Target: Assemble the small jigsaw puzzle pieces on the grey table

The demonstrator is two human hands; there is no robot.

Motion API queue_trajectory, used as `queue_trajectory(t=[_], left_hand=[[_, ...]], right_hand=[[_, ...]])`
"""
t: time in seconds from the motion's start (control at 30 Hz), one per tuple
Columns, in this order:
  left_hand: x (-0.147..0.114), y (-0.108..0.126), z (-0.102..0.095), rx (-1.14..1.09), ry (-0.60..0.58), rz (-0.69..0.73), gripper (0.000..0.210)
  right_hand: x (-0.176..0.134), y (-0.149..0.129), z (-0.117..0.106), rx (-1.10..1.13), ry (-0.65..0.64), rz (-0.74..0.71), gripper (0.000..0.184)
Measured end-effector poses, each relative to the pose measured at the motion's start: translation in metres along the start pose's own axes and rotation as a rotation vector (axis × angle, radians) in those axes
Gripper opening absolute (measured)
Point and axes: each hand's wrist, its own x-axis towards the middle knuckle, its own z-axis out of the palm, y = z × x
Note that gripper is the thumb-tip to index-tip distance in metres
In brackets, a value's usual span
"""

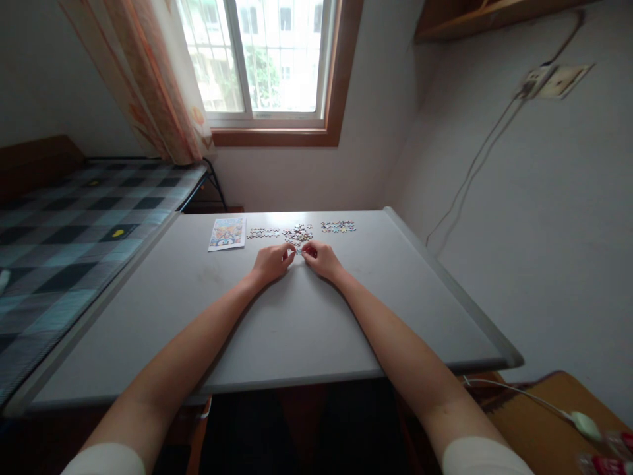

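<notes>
My left hand (273, 262) and my right hand (321, 258) meet near the middle of the white table, fingertips almost touching. Between them is a small puzzle piece (299, 251), pinched by the fingers of both hands. Just beyond my fingers lies a loose heap of jigsaw puzzle pieces (298, 234). Rows of pieces (263, 233) are laid out left of the heap, and another group of pieces (338, 227) is to its right. A printed picture card (227, 234) lies flat at the far left of the pieces.
The white table (297, 330) has a raised edge on its right. A bed with a checked cover (113, 204) stands to the left. At lower right, a brown stool-like surface (548, 402) carries a white charger (586, 425) with its cable. A window (262, 59) is ahead.
</notes>
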Motion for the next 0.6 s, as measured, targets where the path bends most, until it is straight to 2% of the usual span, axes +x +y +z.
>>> queue_trajectory(t=[0.6], left_hand=[[-0.0003, 0.0007, -0.0008, -0.013, -0.006, 0.01, 0.023]], right_hand=[[-0.0004, 0.0022, 0.0008, -0.004, -0.012, 0.01, 0.012]])
